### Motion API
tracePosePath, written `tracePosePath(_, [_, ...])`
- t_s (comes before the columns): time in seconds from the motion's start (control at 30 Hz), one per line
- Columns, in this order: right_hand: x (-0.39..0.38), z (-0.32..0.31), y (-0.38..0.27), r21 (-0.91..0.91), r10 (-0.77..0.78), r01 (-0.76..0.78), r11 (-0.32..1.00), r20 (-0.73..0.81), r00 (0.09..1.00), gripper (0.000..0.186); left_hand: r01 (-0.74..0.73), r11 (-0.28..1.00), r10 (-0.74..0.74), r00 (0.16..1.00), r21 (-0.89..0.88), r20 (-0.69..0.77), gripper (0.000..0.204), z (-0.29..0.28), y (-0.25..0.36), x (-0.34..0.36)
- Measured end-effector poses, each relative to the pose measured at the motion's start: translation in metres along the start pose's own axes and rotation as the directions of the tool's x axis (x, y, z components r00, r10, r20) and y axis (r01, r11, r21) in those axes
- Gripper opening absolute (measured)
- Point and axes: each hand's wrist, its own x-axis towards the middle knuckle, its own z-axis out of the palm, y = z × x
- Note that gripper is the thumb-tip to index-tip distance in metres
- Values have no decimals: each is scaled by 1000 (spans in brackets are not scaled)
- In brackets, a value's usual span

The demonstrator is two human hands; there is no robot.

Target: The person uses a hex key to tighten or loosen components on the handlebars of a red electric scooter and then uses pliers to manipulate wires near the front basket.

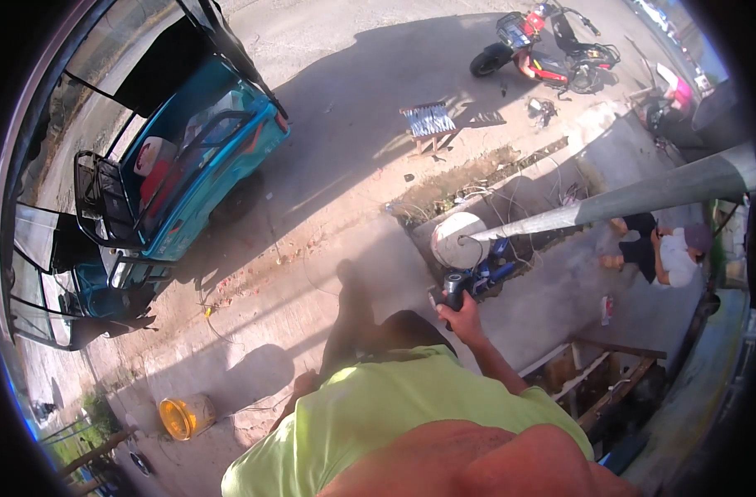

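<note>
Progress, as judged: tool already in hand, but no finished work shows, so amt. done or left can't be confirmed. R hand [463, 319] is closed round a dark handheld tool [457, 287], which sits near the blue items [500, 270] and the round white pc. [458, 238] at the pole's foot — contact can't be told. L hand [306, 382] is part hidden by the green shirt [411, 398]; grip can't be told. Materials: tool hard-cased, stubby; pole [610, 205] grey, round-sect.; wires [519, 217] thin, loose, looped; concrete [378, 257] pale, dusty; bucket [197, 412] round, yellow inside.
</note>
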Motion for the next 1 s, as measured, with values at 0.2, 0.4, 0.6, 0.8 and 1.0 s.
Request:
tracePosePath(0.2, [143,35,-11,221,64,-31,975,-140,988,38,46,998,-43,997,-42,71,25,-116,-3,152])
tracePosePath(0.4, [273,84,-87,312,16,54,948,-219,976,37,198,335,-288,953,-921,100,20,-270,-106,348])
tracePosePath(0.6, [399,67,-93,375,166,-48,926,-289,943,42,71,379,-326,943,-923,-62,32,-505,73,629])
tracePosePath(0.8, [625,52,-125,340,118,-31,940,-238,964,36,-133,671,4,984,-730,-177,30,-591,174,864])
tracePosePath(1.0, [806,-3,-250,440,102,41,897,-296,950,36,368,541,-280,927,-756,251,32,-612,154,950])
